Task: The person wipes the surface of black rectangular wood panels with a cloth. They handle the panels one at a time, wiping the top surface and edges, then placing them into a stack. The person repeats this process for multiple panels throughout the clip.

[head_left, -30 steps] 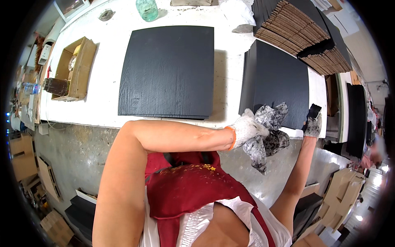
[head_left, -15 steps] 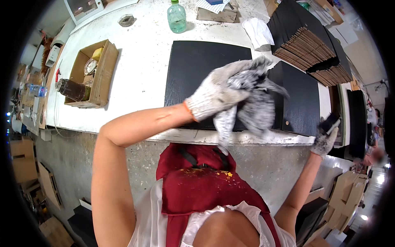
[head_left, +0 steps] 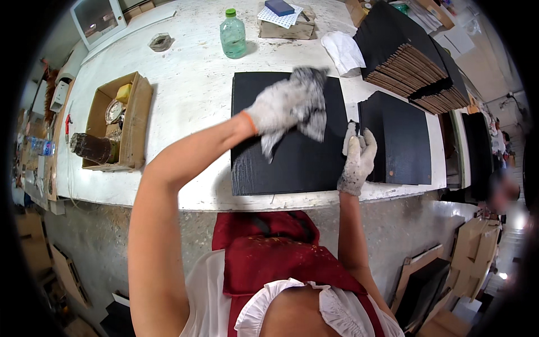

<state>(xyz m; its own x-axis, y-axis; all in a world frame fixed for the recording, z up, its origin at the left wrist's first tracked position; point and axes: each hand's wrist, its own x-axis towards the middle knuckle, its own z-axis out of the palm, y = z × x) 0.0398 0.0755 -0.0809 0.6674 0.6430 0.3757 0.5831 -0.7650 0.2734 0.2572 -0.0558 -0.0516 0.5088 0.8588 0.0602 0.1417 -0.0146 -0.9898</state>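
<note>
My left hand [head_left: 278, 106], in a pale knitted glove with an orange cuff, presses a crumpled grey-and-white cloth [head_left: 313, 109] onto a flat black panel [head_left: 292, 168]. The panel lies near the table's front edge. At its right edge is my right hand [head_left: 359, 160], in a soiled pale glove. Its fingers are bent around something narrow with a dark top; what that is I cannot make out. Just right of this hand lies another black panel or low stack [head_left: 407, 140] with a small round spot near its front.
The white table [head_left: 191, 112] carries a box of supplies [head_left: 147, 106] at left. Farther back are a green-capped bottle [head_left: 233, 36], a blue block [head_left: 279, 7] and a white cloth [head_left: 343, 51]. Tall stacks of black boards [head_left: 393, 45] stand at back right.
My left hand has moved left with the cloth, now on the panel. My right hand has come in from the table's far right, where it held a black object, to the panel's right edge.
</note>
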